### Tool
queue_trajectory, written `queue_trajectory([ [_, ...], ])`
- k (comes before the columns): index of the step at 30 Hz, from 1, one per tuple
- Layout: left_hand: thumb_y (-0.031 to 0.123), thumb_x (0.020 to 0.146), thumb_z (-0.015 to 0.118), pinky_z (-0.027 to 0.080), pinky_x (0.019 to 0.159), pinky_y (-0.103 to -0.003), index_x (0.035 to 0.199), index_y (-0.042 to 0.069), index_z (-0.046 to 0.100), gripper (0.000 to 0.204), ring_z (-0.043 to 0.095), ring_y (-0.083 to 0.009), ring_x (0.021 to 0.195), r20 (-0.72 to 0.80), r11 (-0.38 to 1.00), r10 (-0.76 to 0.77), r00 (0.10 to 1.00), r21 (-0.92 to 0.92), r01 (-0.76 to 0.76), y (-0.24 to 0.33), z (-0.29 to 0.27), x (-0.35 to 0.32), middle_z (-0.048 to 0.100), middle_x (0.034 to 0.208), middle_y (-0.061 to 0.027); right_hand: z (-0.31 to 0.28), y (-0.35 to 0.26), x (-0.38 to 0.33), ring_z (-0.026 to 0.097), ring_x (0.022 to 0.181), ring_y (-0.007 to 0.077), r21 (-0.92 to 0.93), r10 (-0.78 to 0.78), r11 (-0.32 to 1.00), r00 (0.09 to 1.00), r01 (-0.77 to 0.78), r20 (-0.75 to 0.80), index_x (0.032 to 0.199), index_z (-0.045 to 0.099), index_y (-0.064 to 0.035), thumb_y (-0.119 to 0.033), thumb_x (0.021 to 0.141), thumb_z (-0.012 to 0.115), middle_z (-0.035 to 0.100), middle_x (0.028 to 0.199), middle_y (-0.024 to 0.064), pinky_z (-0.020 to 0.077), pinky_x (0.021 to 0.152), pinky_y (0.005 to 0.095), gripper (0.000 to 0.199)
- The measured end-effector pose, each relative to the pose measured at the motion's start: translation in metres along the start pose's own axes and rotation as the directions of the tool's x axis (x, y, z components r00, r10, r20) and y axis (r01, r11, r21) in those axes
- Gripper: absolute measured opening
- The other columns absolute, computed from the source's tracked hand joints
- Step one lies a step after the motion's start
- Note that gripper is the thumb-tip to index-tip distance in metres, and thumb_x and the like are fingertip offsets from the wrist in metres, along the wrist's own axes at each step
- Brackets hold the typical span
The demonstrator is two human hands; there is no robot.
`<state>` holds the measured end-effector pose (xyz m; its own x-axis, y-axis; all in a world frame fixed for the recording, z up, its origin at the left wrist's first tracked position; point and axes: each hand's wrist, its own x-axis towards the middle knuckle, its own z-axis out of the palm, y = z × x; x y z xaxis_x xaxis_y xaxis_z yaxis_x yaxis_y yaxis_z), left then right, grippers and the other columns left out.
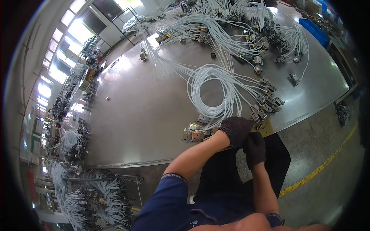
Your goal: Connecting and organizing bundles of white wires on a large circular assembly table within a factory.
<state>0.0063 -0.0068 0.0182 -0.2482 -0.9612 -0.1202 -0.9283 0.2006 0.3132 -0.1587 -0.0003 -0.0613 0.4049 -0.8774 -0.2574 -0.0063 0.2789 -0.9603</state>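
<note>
Both hands wear dark knitted gloves and meet at the near edge of the metal table. My left hand (236, 130) is curled at the lower end of a coil of thin white cables (210, 88). Just below and to its right, my right hand (254, 149) is closed against it. Whatever the fingers grip is hidden by the gloves. Small metal box-shaped fittings (269, 101) end the cables right of the coil, and more metal fittings (197, 135) lie left of my left wrist. A yellowish plate (266, 128) with small dark coiled pieces rests beside my hands.
Large bundles of white cables (216, 29) with metal fittings cover the far side of the table (135, 115). A blue bin (314, 32) is at the far right. Racks hung with cable bundles (77, 196) stand at the left. A yellow line (320, 175) crosses the floor.
</note>
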Motion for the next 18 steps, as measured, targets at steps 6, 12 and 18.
queue_trajectory([
  [6,0.023,0.083,0.071,0.057,0.086,-0.051,0.121,0.001,0.06,0.045,0.071,-0.0413,0.104,0.037,1.0,-0.009,0.999,0.002,0.009,0.0,-0.001,0.002,0.072,0.108,-0.0233,0.002,-0.007,0.0,0.066,0.079,0.0223,0.343,0.212,0.917,0.977,-0.204,0.013,0.11,0.063,-0.0029,-0.013,0.098,0.062,0.066,0.092,0.0077,0.052,0.068,0.0347,0.015],
  [12,0.025,0.081,0.072,0.056,0.086,-0.052,0.121,0.001,0.06,0.047,0.07,-0.0414,0.105,0.011,1.0,0.01,1.0,0.015,-0.01,-0.003,0.003,0.002,0.071,0.109,-0.0231,0.011,-0.013,-0.011,0.065,0.091,0.0451,-0.75,-0.644,0.435,0.754,0.499,0.128,0.106,0.063,-0.0053,-0.007,0.094,0.064,0.066,0.095,0.0197,0.0531,0.073,0.0454,0.012],
  [18,0.025,0.08,0.073,0.056,0.087,-0.052,0.121,0.002,0.06,0.048,0.069,-0.0412,0.106,0.04,1.0,-0.006,0.999,0.0,0.006,-0.001,0.001,0.001,0.071,0.11,-0.0229,0.004,0.0,-0.004,0.067,0.086,0.0358,-0.691,-0.529,0.583,0.845,0.428,0.077,0.11,0.065,-0.0066,-0.008,0.091,0.067,0.063,0.092,0.0153,0.0544,0.074,0.0433,0.02],
])
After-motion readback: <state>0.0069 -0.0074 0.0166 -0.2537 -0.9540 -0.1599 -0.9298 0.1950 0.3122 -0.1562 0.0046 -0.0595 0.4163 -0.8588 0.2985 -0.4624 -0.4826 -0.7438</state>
